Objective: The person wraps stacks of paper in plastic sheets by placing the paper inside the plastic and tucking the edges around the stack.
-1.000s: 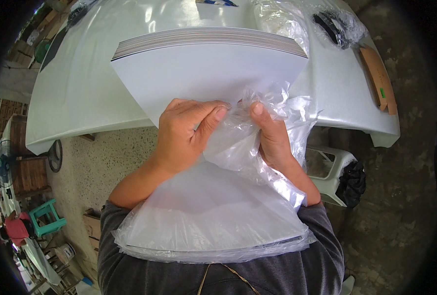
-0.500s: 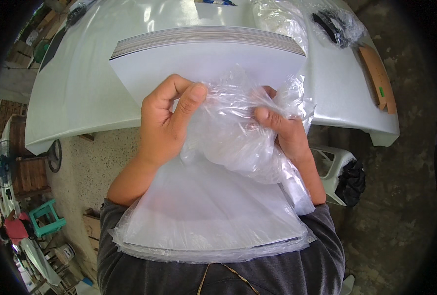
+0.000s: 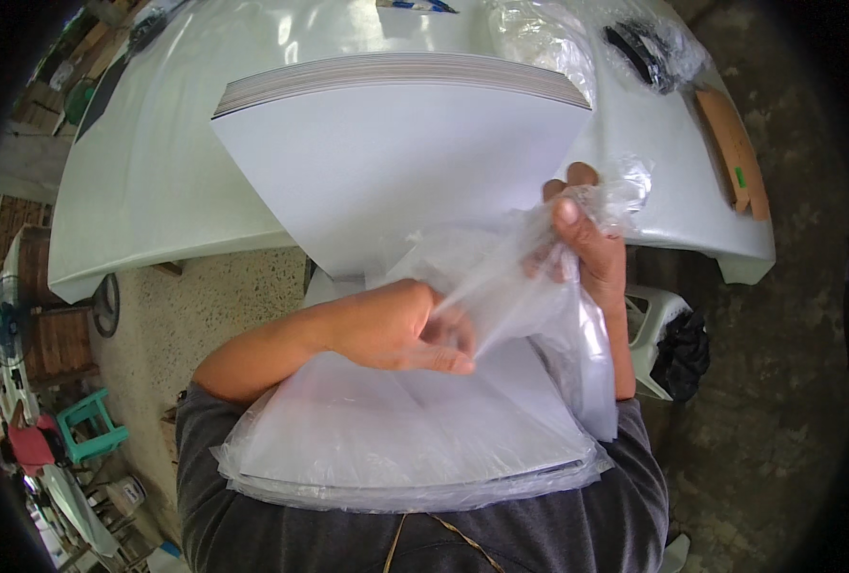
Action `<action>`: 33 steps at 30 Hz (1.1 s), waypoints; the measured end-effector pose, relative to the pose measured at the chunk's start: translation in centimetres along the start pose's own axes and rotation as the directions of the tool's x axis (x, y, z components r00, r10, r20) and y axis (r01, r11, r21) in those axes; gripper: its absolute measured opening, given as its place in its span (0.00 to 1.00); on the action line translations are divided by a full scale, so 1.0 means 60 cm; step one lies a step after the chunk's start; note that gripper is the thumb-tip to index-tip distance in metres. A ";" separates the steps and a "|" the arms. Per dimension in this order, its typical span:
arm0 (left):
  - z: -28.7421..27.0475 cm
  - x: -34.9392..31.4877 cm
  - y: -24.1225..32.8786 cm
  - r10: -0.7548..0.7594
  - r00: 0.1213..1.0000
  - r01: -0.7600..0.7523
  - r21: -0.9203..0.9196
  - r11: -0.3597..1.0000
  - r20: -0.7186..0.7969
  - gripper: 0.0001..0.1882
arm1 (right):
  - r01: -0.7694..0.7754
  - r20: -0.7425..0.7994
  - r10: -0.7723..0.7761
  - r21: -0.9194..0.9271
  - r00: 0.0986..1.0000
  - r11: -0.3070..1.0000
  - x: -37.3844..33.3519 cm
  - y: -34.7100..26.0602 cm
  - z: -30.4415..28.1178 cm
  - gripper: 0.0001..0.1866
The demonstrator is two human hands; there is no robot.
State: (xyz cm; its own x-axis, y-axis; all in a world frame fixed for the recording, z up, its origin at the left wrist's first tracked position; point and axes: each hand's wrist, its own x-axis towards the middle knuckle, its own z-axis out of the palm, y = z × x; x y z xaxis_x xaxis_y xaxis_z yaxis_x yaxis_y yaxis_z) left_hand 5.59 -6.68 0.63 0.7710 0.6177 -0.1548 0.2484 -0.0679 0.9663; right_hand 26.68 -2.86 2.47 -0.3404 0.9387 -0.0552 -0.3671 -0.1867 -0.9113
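A clear plastic bag (image 3: 515,258) is stretched between my hands. My left hand (image 3: 410,329) pinches one part of it between thumb and fingers, low and near the middle. Higher up at the right, my right hand (image 3: 586,229) grips a bunched part, thumb toward me. Behind the hands stands a thick stack of white sheets (image 3: 396,143), its layered edge at the far side. Close to my body lies another stack of white sheets in clear plastic (image 3: 405,435). Loose plastic hangs below my right wrist.
A large pale, curved panel (image 3: 157,181) spans the far side. On it lie clear plastic wrap (image 3: 544,43), a plastic-covered black part (image 3: 649,57) and a brown cardboard piece (image 3: 733,153). A white stool (image 3: 649,320) with black material stands right; a green stool (image 3: 92,425) stands left.
My left hand has moved down and toward me, drawing the plastic out. My right hand has shifted slightly right with the bunched part. More of the far stack's white face shows.
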 end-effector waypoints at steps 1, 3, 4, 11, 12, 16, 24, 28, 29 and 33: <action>0.001 -0.004 -0.014 0.000 0.993 -0.016 0.130 0.991 0.121 0.15 | 0.011 0.003 -0.011 0.024 1.000 1.000 0.000 -0.001 -0.005 0.19; -0.049 -0.020 -0.016 0.217 0.970 -0.243 -0.374 0.895 -0.112 0.15 | 0.021 -0.055 -0.033 -0.209 0.998 0.978 -0.010 -0.004 -0.017 0.22; -0.062 -0.030 0.000 0.201 0.878 -0.399 -0.433 0.808 -0.434 0.14 | -0.005 -0.097 -0.044 -0.455 0.994 0.891 -0.014 -0.006 -0.023 0.25; -0.063 -0.052 -0.042 -0.132 0.944 0.098 -0.125 0.987 -0.302 0.13 | 0.029 -0.189 -0.022 0.035 0.982 0.999 0.008 -0.010 -0.102 0.21; -0.063 -0.053 -0.037 -0.087 0.988 0.093 0.040 0.995 -0.127 0.15 | 0.030 -0.196 -0.023 0.032 0.980 0.999 0.012 -0.002 -0.127 0.21; -0.088 -0.079 -0.037 0.150 0.882 -0.364 -0.444 0.819 -0.446 0.19 | -0.106 0.243 0.101 0.004 0.965 0.994 -0.007 0.004 -0.137 0.26; -0.066 -0.080 -0.110 -0.142 0.990 0.136 -0.506 0.852 0.026 0.16 | -0.049 0.275 -0.010 0.207 0.961 0.977 -0.015 0.024 -0.118 0.27; -0.066 -0.079 -0.076 0.463 0.881 -0.447 -0.496 0.744 -0.101 0.16 | -0.042 0.154 -0.033 0.457 0.988 0.888 -0.026 0.026 -0.103 0.23; -0.070 -0.085 -0.067 0.479 0.860 -0.493 -0.536 0.685 -0.178 0.15 | -0.028 0.092 -0.007 0.373 0.996 0.928 -0.029 0.026 -0.093 0.22; -0.068 -0.117 -0.034 0.426 0.746 -0.666 -0.578 0.471 -0.512 0.14 | -0.045 -0.419 -0.098 -0.318 0.903 0.947 -0.008 0.024 -0.017 0.16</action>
State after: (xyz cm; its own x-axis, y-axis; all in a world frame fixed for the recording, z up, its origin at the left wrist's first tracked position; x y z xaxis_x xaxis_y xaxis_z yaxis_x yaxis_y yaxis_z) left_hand -2.75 -7.70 0.57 0.3806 0.8330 0.4016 -0.7356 0.0096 0.6773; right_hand 27.19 -3.31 0.78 0.0908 0.9871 -0.1316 -0.0574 -0.1267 -0.9903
